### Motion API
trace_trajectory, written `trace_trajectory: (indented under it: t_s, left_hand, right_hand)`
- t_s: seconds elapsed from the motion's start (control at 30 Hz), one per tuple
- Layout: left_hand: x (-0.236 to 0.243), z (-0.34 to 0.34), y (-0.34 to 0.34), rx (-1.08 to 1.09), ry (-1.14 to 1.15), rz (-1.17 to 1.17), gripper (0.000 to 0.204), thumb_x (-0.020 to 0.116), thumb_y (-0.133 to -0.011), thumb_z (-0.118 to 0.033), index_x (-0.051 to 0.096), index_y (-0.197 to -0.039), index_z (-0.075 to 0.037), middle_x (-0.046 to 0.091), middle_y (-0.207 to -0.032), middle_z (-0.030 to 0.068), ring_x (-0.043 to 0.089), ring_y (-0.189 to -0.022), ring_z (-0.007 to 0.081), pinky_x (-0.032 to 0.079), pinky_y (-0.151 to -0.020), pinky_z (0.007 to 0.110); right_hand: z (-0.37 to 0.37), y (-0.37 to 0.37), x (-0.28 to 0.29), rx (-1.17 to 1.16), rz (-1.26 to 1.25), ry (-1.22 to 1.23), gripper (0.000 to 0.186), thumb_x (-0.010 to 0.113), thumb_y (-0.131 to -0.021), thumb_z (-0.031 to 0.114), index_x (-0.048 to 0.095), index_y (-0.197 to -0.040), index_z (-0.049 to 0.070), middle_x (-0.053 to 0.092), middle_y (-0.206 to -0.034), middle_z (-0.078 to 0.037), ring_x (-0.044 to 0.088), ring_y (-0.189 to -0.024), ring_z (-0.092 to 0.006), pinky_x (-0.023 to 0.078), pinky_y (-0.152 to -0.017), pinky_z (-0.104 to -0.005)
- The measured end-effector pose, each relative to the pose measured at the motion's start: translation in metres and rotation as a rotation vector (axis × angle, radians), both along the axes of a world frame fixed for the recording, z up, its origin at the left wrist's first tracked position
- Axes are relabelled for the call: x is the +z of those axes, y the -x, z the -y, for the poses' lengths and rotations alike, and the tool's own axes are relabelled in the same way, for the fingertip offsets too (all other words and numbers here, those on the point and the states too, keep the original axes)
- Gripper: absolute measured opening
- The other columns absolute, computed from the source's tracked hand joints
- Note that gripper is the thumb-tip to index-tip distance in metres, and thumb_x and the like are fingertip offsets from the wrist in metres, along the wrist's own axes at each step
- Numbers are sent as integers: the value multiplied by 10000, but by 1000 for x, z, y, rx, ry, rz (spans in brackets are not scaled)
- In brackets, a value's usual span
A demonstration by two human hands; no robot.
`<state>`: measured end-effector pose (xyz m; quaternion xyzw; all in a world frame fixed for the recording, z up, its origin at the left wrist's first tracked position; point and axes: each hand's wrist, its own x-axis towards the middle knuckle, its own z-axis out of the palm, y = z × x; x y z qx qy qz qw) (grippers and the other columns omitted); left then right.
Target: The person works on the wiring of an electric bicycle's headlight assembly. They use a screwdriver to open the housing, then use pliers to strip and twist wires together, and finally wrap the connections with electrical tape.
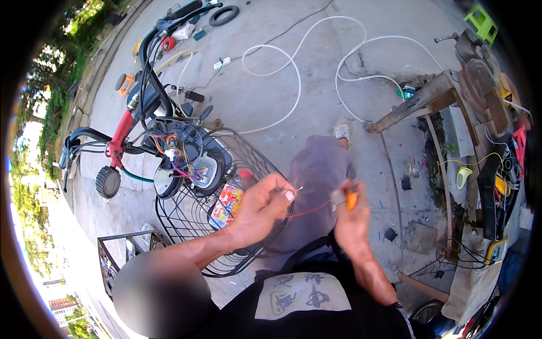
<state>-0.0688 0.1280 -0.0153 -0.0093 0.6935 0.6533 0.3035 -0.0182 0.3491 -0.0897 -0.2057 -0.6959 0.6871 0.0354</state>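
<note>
My left hand is closed in a pinch over the rim of the black wire basket. A short pale wire end pokes out past its thumb and forefinger. A thin red wire stretches from beneath that hand toward my right hand. My right hand is closed around a small orange tool, blurred by motion; its kind I cannot make out. Left of the hands, an opened scooter headlamp housing shows a bundle of coloured wires. In the basket lies a colourful printed packet.
A red clamp-like bracket sits by the handlebar. White hose loops over the concrete. On the right stands a rusty bench with a vise, beside several tools and cables. A loose tyre lies far off.
</note>
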Motion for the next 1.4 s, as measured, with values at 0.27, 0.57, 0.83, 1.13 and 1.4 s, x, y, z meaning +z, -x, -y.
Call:
trace_trajectory:
  t_s: [0.27,0.57,0.83,1.13,1.4]
  left_hand:
    - [1,-3,8,89,-90,127,151,543,-1200,-182,587,-1179,-39,473,-710,-16,386,-609,72,323,-559,261]
    - [0,-6,11,149,-79,219,190,538,-1199,-222,599,-1186,-43,601,-743,67,458,-596,95,344,-549,248]
    - [-5,-5,13,231,-274,181,132,573,-1185,-189,607,-1201,-62,684,-933,106,556,-694,132,491,-622,306]
    - [-14,1,6,246,-392,152,63,610,-1160,-119,620,-1213,-88,680,-957,77,647,-745,160,538,-632,333]
    - [-4,0,11,151,-445,107,89,519,-1178,-82,518,-1264,-60,666,-867,72,560,-532,112,450,-463,275]
  right_hand:
    - [-53,12,17,230,36,-140,186,666,-1073,7,608,-1246,41,604,-1069,6,561,-972,-69,481,-887,-236]
    - [-1,17,33,280,9,157,247,748,-1042,15,643,-1266,10,708,-1103,-33,649,-1038,-89,538,-934,-264]
    - [0,9,27,362,66,156,238,739,-1035,20,661,-1259,8,719,-1043,-34,655,-973,-92,552,-876,-280]
    - [20,14,35,429,67,44,277,703,-1026,-23,644,-1296,4,686,-1019,-28,614,-902,-87,519,-820,-265]
    - [15,4,17,487,49,155,266,673,-987,-107,631,-1229,-6,719,-1090,-65,679,-1005,-124,542,-935,-278]
